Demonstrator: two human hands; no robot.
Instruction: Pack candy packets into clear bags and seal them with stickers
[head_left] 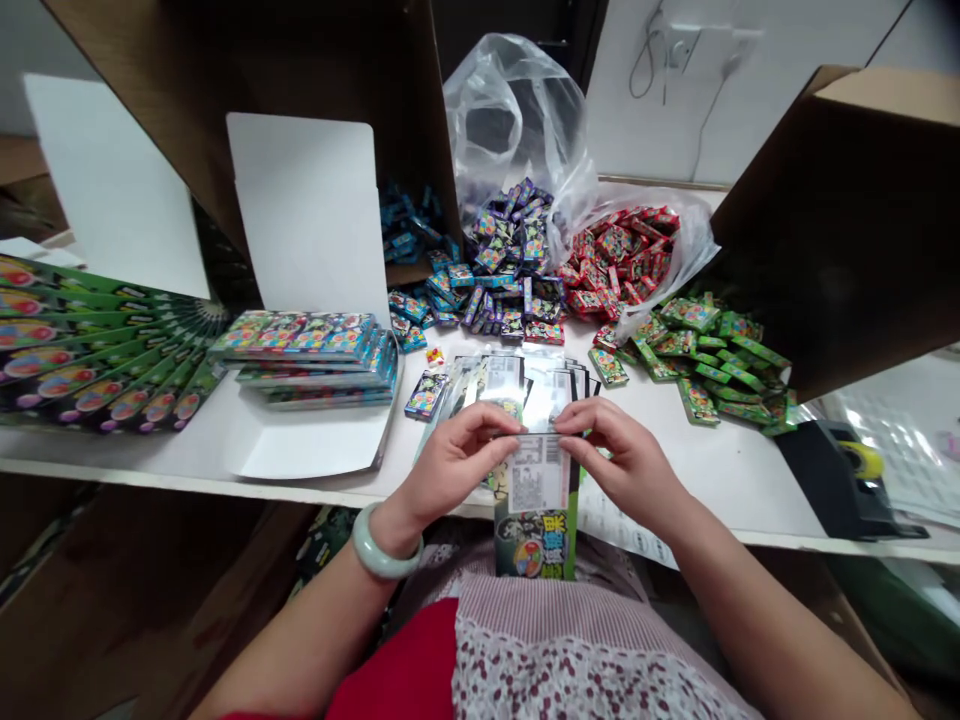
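Head view:
- A printed packet (537, 505) hangs down past the front edge of the white surface (750, 500), its barcode label facing up.
- The left hand (450, 470) and right hand (622, 465) are close together, pinching the packet's top edge from either side.
- A pale green bangle (385, 548) circles the left wrist.
- A fanned pile of packets (517, 385) lies just behind the hands, with a small box (426, 394) beside it.
- Stacked flat boxes (307, 360) sit to the left, on an opened white carton flap (300, 450).
- Farther back lie heaps of blue (487, 280), red (619, 255) and green (697, 350) small boxes (bright, glossy, tumbled loosely).
- A tape dispenser (840, 480) stands at right.
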